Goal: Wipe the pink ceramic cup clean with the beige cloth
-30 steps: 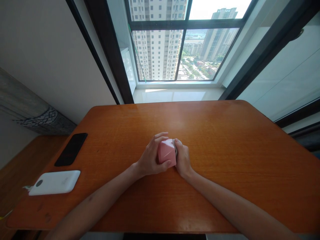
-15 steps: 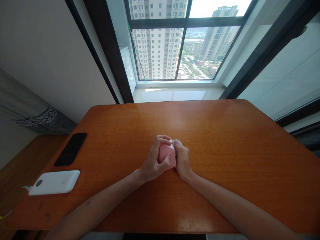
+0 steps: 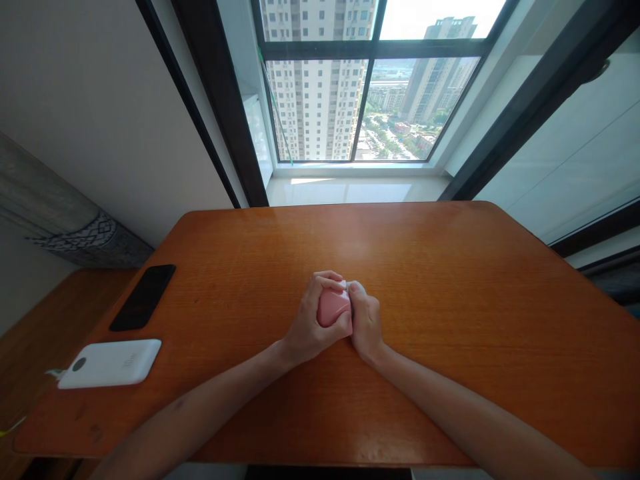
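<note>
A small pink box-like object (image 3: 332,308) sits between both hands in the middle of the wooden table (image 3: 450,300). My left hand (image 3: 310,327) wraps over its top and left side with curled fingers. Against its right side presses my right hand (image 3: 366,321), fingers closed. Most of the pink object is hidden by the fingers, and I cannot tell what it is.
A black phone (image 3: 143,297) lies face up near the table's left edge. A white power bank (image 3: 111,363) lies in front of it with a cable end at its left. A large window and sill stand beyond the far edge.
My left hand's fingers have curled further over the top of the pink object, covering more of it. The right hand has stayed in place.
</note>
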The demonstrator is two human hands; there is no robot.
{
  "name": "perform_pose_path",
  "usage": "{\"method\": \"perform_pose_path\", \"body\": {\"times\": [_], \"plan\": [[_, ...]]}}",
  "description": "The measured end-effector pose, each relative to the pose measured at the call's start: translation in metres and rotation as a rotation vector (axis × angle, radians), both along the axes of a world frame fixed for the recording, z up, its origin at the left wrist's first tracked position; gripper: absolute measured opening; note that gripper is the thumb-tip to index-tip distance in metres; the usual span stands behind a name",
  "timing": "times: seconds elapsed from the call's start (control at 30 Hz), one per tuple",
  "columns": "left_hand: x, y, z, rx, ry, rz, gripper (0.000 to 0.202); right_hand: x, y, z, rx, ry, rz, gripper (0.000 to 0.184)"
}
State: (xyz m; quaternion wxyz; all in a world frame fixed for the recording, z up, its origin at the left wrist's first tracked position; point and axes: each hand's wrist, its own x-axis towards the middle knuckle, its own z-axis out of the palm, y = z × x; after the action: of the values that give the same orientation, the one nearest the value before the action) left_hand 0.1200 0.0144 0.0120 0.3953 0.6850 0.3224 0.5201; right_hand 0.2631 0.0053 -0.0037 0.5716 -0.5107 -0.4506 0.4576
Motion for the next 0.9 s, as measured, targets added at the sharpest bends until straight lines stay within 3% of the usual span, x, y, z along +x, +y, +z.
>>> {"method": "perform_pose_path", "body": {"times": [0.1, 0.27, 0.43, 0.73, 0.9], "plan": [[0.0023, -0.0025, -0.0004, -0.023, -0.04, 0.051, 0.029, -0.0005, -0.0009, 0.0008, 0.013, -0.023, 0.019, 0.055], [0.0016, -0.0031, -0.0004, 0.018, -0.018, -0.015, 0.038, -0.0011, -0.002, 0.0027, 0.013, -0.013, 0.005, 0.055], [0.0032, -0.0026, 0.0, -0.024, -0.029, 0.059, 0.027, -0.0007, -0.0019, 0.003, 0.014, -0.046, 0.008, 0.057], [0.0036, -0.0035, 0.0024, -0.041, -0.045, 0.05, 0.025, 0.0, -0.0017, 0.0057, 0.013, -0.054, 0.006, 0.055], [0.0023, -0.0027, 0.0029, -0.018, -0.032, -0.008, 0.035, -0.0005, -0.0014, 0.0009, 0.0, 0.001, -0.005, 0.054]]}}
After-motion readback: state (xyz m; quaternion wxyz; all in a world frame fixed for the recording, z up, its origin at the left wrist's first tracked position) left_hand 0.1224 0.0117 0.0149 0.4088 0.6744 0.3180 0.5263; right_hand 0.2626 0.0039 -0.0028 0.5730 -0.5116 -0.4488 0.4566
